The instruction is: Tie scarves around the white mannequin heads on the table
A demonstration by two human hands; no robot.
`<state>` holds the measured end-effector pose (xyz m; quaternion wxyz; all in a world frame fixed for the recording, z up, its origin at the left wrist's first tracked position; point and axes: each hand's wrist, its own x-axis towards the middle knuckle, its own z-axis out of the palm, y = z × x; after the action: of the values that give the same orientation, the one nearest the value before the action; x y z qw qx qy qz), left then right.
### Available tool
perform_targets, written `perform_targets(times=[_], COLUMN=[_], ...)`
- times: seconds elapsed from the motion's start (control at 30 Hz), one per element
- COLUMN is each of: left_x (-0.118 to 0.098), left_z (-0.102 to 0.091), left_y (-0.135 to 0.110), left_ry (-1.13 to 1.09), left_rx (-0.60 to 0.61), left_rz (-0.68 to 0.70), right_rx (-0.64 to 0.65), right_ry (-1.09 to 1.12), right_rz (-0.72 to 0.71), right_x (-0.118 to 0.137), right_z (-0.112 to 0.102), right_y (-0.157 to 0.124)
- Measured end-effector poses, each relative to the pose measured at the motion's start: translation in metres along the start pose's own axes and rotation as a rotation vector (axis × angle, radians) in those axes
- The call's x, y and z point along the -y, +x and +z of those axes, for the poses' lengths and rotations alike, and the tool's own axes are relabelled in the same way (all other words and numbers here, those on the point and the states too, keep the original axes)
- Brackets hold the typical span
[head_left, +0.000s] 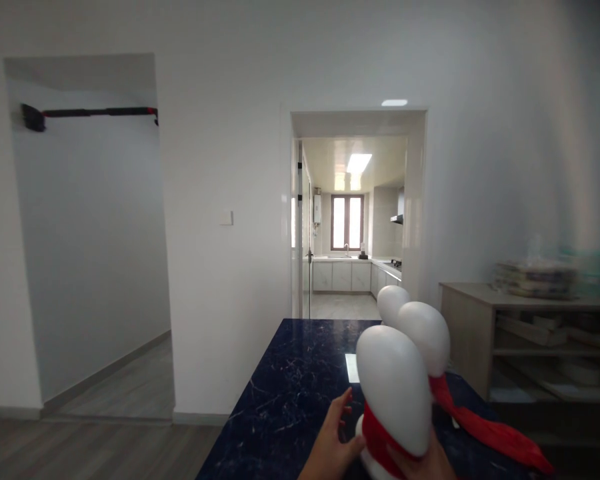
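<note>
Nearest me, a smooth white egg-shaped mannequin head [395, 387] leans slightly, with a red cloth [380, 433] wrapped round its neck. My left hand [333, 440] is at the left of that neck, fingers apart and curved, thumb close to the cloth. Low on the other side, my right hand [440, 460] is partly hidden by the head; its visible fingers press on the red cloth. Behind stands a second white head [427, 337], with a long red scarf [495, 433] trailing to the right. A third white head [390, 303] shows farther back.
The heads are on a dark blue marbled table [280, 400]. A wooden shelf unit [465, 333] stands at the right, bearing a blurred stack [535, 279]. Beyond the table, a doorway opens onto a kitchen [343, 277]. Another wall opening [100, 233] is at the left.
</note>
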<state>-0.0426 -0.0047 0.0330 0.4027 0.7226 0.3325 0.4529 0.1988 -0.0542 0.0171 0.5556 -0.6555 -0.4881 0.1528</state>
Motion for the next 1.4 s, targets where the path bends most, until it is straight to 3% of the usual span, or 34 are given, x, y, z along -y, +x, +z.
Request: perform_targets(times=[0.17,0.3,0.47,0.6,0.77,1.0,1.1,1.2,1.27,1.4], left_x=[0.016,0.030,0.029,0.031,0.034,0.010,0.010,0.015,0.014,0.003], left_z=[-0.009,-0.027,-0.036,-0.035,-0.035,-0.031,-0.033,-0.040,-0.044,-0.043], left_y=[0.016,0.026,0.026,0.027,0.029,0.021,0.021,0.024,0.024,0.012], left_ry=[-0.276,-0.267,-0.163,-0.142,-0.138,-0.065,-0.058,-0.150,-0.151,0.183], left_rx=[-0.190,-0.346,-0.410,-0.429,-0.425,-0.435,-0.428,-0.422,-0.434,-0.486], left_rz=[-0.005,-0.039,-0.086,-0.110,-0.098,-0.127,-0.129,-0.089,-0.107,-0.283], right_rx=[0.055,0.170,0.293,0.254,0.277,0.331,0.354,0.438,0.533,0.561], right_ry=[0.125,0.173,0.254,0.133,0.099,-0.019,0.000,0.120,0.298,0.654], right_rz=[-0.072,-0.012,-0.131,-0.183,-0.197,-0.144,-0.112,-0.127,-0.035,0.487], right_x=[0.053,0.071,0.059,0.050,0.058,0.054,0.050,0.054,0.058,0.061], right_z=[0.080,0.107,0.100,0.090,0.089,0.117,0.135,0.136,0.127,0.114], right_y=[0.003,0.008,0.004,-0.002,-0.005,-0.039,-0.062,-0.069,-0.062,-0.041])
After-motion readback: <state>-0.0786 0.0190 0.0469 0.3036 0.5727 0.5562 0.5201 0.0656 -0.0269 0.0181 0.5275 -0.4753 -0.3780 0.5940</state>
